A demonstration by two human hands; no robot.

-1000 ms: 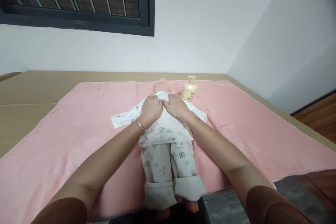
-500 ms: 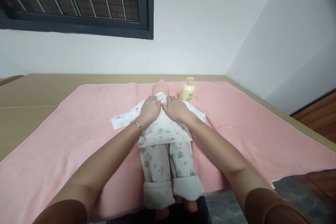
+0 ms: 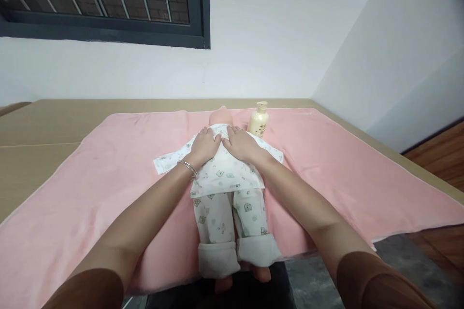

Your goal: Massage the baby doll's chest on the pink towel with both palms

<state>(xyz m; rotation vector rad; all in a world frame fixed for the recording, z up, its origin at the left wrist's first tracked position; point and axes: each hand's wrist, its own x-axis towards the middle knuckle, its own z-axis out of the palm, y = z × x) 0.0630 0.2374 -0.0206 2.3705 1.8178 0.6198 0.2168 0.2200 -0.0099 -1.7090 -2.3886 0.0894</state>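
A baby doll (image 3: 228, 181) in white printed pyjamas lies on a pink blanket (image 3: 119, 154), its head at the far side and its feet over the near edge. My left hand (image 3: 205, 147) rests flat on the left of the doll's upper body, fingers stretched out, with a silver bangle at the wrist. Flat on the right side lies my right hand (image 3: 239, 144), its fingers also extended. The two thumbs almost meet in the middle. A cream pump bottle (image 3: 258, 121) stands upright just beyond my right hand, beside the doll's head. Both hands hold nothing.
The blanket covers a tan table (image 3: 47, 128) set against a white wall (image 3: 261, 29). At the upper left is a dark-framed window (image 3: 201, 5) with bars. Wooden panelling (image 3: 440, 147) shows at the right, and something black (image 3: 253, 294) lies below the near edge.
My view has tilted slightly, so everything sits a little higher in the picture. Both hands stay flat on the doll, with no clear shift in position.
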